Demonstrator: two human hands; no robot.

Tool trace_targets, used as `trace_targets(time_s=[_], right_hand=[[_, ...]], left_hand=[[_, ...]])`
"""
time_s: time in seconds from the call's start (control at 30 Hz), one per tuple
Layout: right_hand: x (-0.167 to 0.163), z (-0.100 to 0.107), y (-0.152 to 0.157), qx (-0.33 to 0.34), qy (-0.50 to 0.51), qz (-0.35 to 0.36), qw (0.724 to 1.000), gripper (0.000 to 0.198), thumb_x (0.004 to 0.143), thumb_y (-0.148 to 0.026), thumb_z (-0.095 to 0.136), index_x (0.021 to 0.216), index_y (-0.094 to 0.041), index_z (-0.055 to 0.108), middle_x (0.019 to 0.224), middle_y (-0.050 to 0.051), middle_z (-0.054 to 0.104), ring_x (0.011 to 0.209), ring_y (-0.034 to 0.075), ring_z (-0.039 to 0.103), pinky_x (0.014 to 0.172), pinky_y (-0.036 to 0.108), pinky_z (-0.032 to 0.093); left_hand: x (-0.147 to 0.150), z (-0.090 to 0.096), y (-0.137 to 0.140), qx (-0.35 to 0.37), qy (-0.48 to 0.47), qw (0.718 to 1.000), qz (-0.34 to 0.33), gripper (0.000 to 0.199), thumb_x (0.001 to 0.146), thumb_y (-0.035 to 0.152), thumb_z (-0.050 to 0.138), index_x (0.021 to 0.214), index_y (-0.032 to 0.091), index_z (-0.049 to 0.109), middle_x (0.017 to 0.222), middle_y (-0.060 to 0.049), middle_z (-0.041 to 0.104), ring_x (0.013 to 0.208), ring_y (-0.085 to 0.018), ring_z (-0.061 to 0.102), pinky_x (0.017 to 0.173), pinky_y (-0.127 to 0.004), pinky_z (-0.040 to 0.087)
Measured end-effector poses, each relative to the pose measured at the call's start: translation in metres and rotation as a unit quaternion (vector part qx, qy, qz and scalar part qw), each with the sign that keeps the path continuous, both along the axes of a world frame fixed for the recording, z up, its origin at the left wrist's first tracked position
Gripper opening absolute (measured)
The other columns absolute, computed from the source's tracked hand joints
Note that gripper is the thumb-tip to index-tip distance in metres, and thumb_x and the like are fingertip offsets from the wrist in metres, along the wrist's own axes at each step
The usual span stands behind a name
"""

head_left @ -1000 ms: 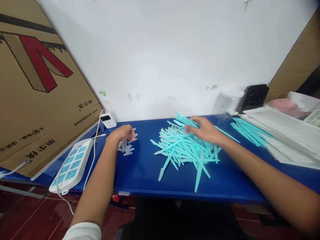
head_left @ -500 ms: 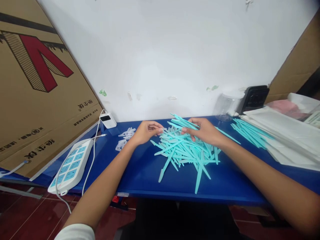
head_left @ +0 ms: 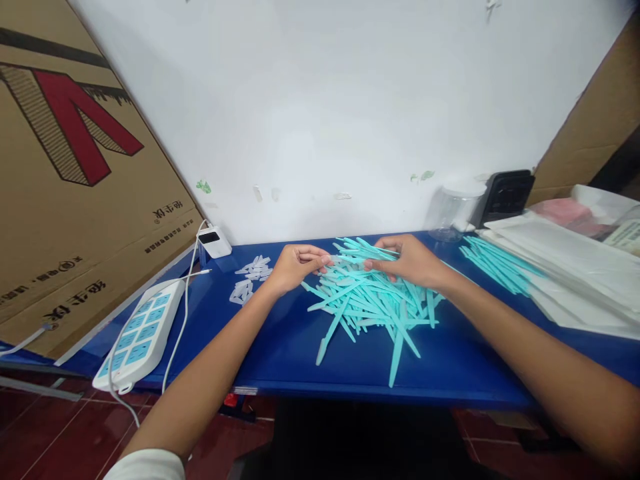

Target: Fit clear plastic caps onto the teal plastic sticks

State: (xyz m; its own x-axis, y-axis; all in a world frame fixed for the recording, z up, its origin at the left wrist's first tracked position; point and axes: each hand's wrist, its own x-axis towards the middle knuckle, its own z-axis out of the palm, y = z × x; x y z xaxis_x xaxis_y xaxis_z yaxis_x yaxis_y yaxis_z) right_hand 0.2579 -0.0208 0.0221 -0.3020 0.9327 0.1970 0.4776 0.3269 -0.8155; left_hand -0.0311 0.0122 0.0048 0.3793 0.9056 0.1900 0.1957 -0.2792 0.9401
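Slim turquoise eyebrow razors [head_left: 370,303] with tapered handles and paler, wider ends lie in a loose, criss-crossed heap on the blue table [head_left: 280,347]. Over the heap's back right, my right hand [head_left: 407,260] is closed around several razors [head_left: 363,248], their ends fanning out to the left. My left hand [head_left: 303,265] pinches a small translucent blade cap between thumb and fingertips at the heap's left side, close to the held razors. Its exact outline is blurred. Left of this hand lie two little groups of clear caps [head_left: 256,267].
A white power strip [head_left: 143,333] with cables and a small white device [head_left: 216,241] are at the left, beside a large cardboard box [head_left: 100,253]. At the right are more razors [head_left: 495,263], white plastic bags [head_left: 580,273], a clear jar [head_left: 456,210] and a black stand [head_left: 506,197].
The razors in my right hand have turned lower and flatter. My left fingertips have moved slightly right, bringing the translucent cap nearer to them. The view has shifted a little.
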Motion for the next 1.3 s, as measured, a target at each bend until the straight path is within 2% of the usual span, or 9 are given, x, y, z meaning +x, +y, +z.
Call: trace_targets(time_s=[0.2, 0.43, 0.57, 0.67, 0.87, 1.0, 1.17, 1.3], right_hand=[[-0.004, 0.0, -0.002, -0.01, -0.003, 0.012, 1.0, 0.044, 0.076, -0.063, 0.08, 0.079, -0.022, 0.067, 0.057, -0.003, 0.059, 0.047, 0.015, 0.055, 0.054, 0.031, 0.042], [-0.013, -0.002, -0.008, -0.03, 0.001, 0.02, 0.999, 0.047, 0.076, -0.068, 0.078, 0.081, -0.022, 0.07, 0.053, -0.003, 0.06, 0.044, 0.015, 0.051, 0.048, 0.029, 0.036], [-0.014, -0.002, -0.007, -0.022, 0.014, 0.032, 0.999, 0.047, 0.082, -0.069, 0.072, 0.079, -0.022, 0.068, 0.058, 0.0, 0.066, 0.049, 0.016, 0.056, 0.058, 0.032, 0.045], [-0.011, -0.005, -0.003, 0.009, 0.015, 0.019, 1.0, 0.05, 0.089, -0.07, 0.063, 0.083, -0.021, 0.069, 0.064, 0.002, 0.07, 0.063, 0.021, 0.065, 0.068, 0.033, 0.048], [0.001, -0.014, 0.014, 0.075, 0.005, -0.051, 0.996, 0.048, 0.092, -0.064, 0.062, 0.096, -0.02, 0.078, 0.097, 0.007, 0.08, 0.094, 0.03, 0.072, 0.081, 0.035, 0.051], [0.005, -0.015, 0.019, 0.067, -0.006, -0.053, 0.996, 0.046, 0.094, -0.061, 0.061, 0.099, -0.02, 0.082, 0.104, 0.006, 0.081, 0.104, 0.032, 0.073, 0.087, 0.036, 0.051], [0.006, -0.014, 0.019, 0.056, -0.009, -0.067, 0.996, 0.044, 0.095, -0.057, 0.06, 0.101, -0.02, 0.083, 0.104, 0.007, 0.081, 0.102, 0.031, 0.073, 0.086, 0.036, 0.051], [0.008, -0.013, 0.019, 0.067, -0.027, -0.069, 0.995, 0.041, 0.094, -0.055, 0.061, 0.09, -0.019, 0.079, 0.085, 0.004, 0.078, 0.085, 0.027, 0.071, 0.077, 0.034, 0.048]], left_hand=[[0.005, -0.004, -0.003, -0.012, -0.001, 1.0, -0.013, 0.049, 0.079, 0.054, 0.084, 0.101, 0.011, 0.079, 0.097, -0.016, 0.081, 0.079, -0.023, 0.077, 0.069, -0.03, 0.058], [0.016, -0.014, -0.01, -0.026, -0.02, 0.999, -0.026, 0.044, 0.079, 0.053, 0.085, 0.092, 0.012, 0.077, 0.089, -0.014, 0.082, 0.077, -0.023, 0.078, 0.066, -0.029, 0.057], [0.018, -0.012, -0.012, -0.024, -0.019, 0.999, -0.009, 0.045, 0.079, 0.054, 0.085, 0.097, 0.012, 0.078, 0.092, -0.015, 0.082, 0.076, -0.023, 0.078, 0.06, -0.027, 0.054], [0.017, -0.009, -0.01, -0.022, -0.009, 1.0, 0.002, 0.048, 0.079, 0.055, 0.084, 0.098, 0.012, 0.078, 0.092, -0.016, 0.081, 0.076, -0.024, 0.078, 0.058, -0.027, 0.053], [0.009, -0.009, -0.001, -0.012, -0.01, 0.999, 0.044, 0.047, 0.078, 0.055, 0.085, 0.095, 0.012, 0.077, 0.093, -0.016, 0.081, 0.075, -0.022, 0.077, 0.059, -0.026, 0.052], [0.01, -0.014, 0.001, -0.025, 0.005, 0.999, 0.037, 0.048, 0.077, 0.056, 0.085, 0.095, 0.012, 0.076, 0.095, -0.016, 0.081, 0.076, -0.022, 0.076, 0.059, -0.026, 0.052], [0.012, -0.019, 0.001, -0.038, 0.005, 0.999, 0.029, 0.048, 0.078, 0.056, 0.084, 0.097, 0.013, 0.075, 0.098, -0.016, 0.081, 0.077, -0.02, 0.076, 0.059, -0.026, 0.053], [0.012, -0.019, 0.001, -0.039, 0.009, 0.999, 0.026, 0.048, 0.078, 0.057, 0.084, 0.096, 0.013, 0.076, 0.098, -0.016, 0.081, 0.077, -0.02, 0.075, 0.059, -0.026, 0.052]])
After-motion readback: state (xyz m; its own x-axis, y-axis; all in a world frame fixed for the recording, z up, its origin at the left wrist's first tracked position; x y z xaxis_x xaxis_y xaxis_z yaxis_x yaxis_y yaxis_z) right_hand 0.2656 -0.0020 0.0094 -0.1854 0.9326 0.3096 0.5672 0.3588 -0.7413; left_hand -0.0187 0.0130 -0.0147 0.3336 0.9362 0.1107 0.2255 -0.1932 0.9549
